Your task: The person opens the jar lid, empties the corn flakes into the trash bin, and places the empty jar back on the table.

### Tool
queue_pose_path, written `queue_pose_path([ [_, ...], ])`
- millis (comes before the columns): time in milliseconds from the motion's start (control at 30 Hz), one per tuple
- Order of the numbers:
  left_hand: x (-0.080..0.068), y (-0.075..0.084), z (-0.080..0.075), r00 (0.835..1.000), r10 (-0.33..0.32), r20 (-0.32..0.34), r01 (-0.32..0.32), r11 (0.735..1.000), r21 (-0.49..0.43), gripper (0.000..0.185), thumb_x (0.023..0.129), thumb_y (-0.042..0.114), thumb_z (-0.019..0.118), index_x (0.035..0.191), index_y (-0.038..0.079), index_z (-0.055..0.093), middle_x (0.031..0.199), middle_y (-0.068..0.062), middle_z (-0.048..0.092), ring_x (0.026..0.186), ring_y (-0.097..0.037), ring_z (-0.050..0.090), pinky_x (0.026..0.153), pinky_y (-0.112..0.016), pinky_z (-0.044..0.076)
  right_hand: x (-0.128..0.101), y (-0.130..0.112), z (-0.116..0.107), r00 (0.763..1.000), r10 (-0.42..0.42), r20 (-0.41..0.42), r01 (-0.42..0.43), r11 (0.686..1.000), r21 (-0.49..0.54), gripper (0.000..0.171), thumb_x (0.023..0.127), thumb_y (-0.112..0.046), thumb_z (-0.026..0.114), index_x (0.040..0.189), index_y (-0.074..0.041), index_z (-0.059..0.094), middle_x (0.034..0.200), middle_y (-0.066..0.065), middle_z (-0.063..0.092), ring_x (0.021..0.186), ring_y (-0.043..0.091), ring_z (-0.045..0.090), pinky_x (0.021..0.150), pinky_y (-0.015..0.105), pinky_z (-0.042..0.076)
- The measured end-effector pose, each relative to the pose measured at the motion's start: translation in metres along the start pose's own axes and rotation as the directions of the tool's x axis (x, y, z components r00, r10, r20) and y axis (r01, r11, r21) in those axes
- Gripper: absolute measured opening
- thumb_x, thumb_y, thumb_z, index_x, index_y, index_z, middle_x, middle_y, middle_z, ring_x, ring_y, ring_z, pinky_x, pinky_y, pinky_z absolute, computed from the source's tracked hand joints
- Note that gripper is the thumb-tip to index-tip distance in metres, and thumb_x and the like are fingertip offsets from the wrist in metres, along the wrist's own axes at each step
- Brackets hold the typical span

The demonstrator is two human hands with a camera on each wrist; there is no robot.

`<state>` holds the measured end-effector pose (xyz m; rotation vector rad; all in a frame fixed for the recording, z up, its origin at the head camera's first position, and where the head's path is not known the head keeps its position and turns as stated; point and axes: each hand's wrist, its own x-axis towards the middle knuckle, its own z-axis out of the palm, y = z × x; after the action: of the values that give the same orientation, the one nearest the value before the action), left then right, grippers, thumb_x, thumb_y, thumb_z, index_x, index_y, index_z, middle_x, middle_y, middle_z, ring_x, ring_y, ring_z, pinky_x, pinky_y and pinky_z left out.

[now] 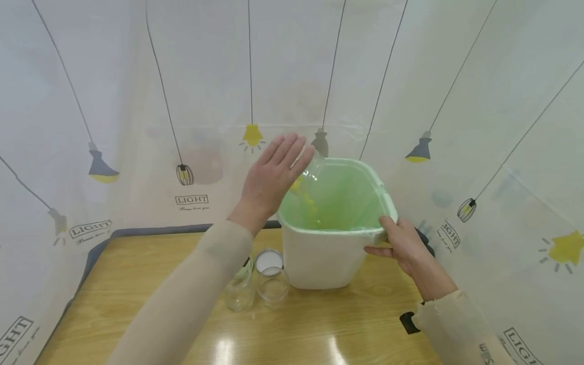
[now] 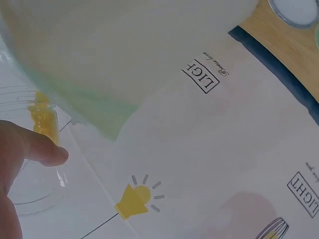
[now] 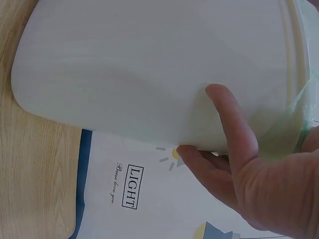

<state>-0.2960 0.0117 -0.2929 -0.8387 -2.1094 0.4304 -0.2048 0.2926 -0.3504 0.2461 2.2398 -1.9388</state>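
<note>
From my station I note the left hand (image 1: 274,175) tipping a clear jar (image 1: 312,172) mouth-down over the white bin (image 1: 319,253), yellow pieces (image 2: 42,119) spilling from its neck toward the green liner (image 1: 347,195). The fingers lie straight and close together along the jar's base; the thumb (image 2: 40,149) presses its wall. I judge the jar rigid, smooth and breakable, likely slick, best taken round the body rather than by the rim. The right hand (image 1: 403,243) steadies the bin at its near right corner: thumb over the rim, fingers (image 3: 229,124) flat against the outer wall. The bin looks light and stiff, apt to slide on the glossy wooden table (image 1: 137,284) unless held.

Just left of the bin stand two empty jars (image 1: 255,289) and a round lid (image 1: 269,261), close beneath the left forearm. A printed curtain (image 1: 137,126) encloses the table closely.
</note>
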Motion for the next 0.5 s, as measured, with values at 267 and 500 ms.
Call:
queue_pose_path([
  [267, -0.0033, 0.0035, 0.0009, 0.999, 0.035, 0.006, -0.035, 0.999, 0.034, 0.073, 0.085, -0.008, 0.058, 0.149, 0.016, 0.030, 0.158, -0.005, 0.033, 0.148, -0.022, 0.027, 0.127, -0.035, 0.012, 0.0000, -0.0014, 0.0011, 1.000, -0.012, 0.005, 0.012, 1.000, -0.006, 0.055, 0.104, -0.030, 0.029, 0.150, -0.002, 0.022, 0.145, 0.025, 0.029, 0.127, 0.034, 0.044, 0.090, 0.042, 0.058],
  [500, -0.0052, 0.0035, 0.0038, 0.999, 0.045, -0.026, -0.044, 0.998, 0.043, 0.070, 0.087, -0.008, 0.056, 0.148, 0.016, 0.031, 0.157, -0.005, 0.035, 0.148, -0.022, 0.028, 0.126, -0.035, 0.014, 0.0005, -0.0011, 0.0012, 1.000, -0.010, 0.010, 0.010, 1.000, 0.000, 0.055, 0.104, -0.031, 0.029, 0.151, -0.002, 0.021, 0.146, 0.024, 0.028, 0.127, 0.034, 0.043, 0.091, 0.042, 0.057],
])
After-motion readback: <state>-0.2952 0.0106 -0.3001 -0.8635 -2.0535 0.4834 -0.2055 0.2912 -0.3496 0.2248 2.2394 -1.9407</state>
